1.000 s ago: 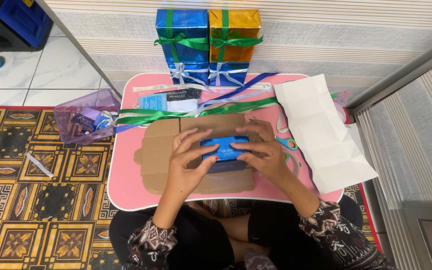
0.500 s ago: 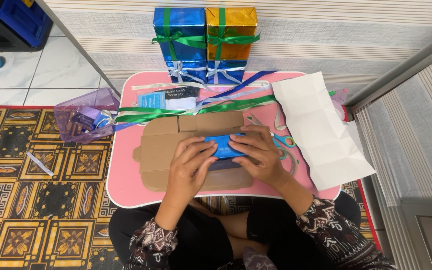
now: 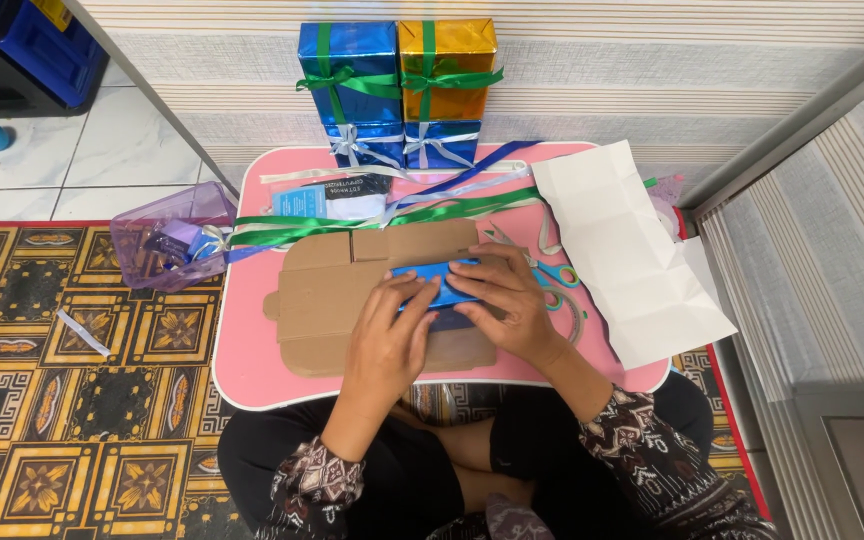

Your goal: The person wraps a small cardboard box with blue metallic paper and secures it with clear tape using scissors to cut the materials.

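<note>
Blue packet (image 3: 442, 283), flat and small, lies on the unfolded brown cardboard sheet (image 3: 337, 300), right of the sheet's middle, on the pink worktop (image 3: 252, 370). Both hands cover it from the near side. Left hand (image 3: 392, 335): fingers bent over the packet's left end, tips pressing on the blue surface; not closed into a fist, roughly half curled. Right hand (image 3: 512, 305): fingers spread flatter across the packet's right end and top edge, thumb toward the middle; it pins rather than lifts, as far as can be told. Compared with a second ago, the packet sits at about the same spot on the cardboard, but less blue shows: the hands have closed in over it, the left fingers creeping further across. Judgement: the packet is being pressed or folded flat in place, not moved off the sheet. Outward: scissors (image 3: 550, 275) with green-blue handles lie just right of the right hand, partly under a white ribbon. A creased white paper sheet (image 3: 632, 250) overhangs the worktop's right edge. Green ribbon (image 3: 352, 222) and blue ribbon (image 3: 482, 170) run across the far side, beside a small printed card pack (image 3: 337, 198). Four wrapped gift boxes (image 3: 397, 90) stand stacked against the wall. A purple plastic tub (image 3: 167, 235) sits off the left edge, on the patterned rug (image 3: 52, 400).
</note>
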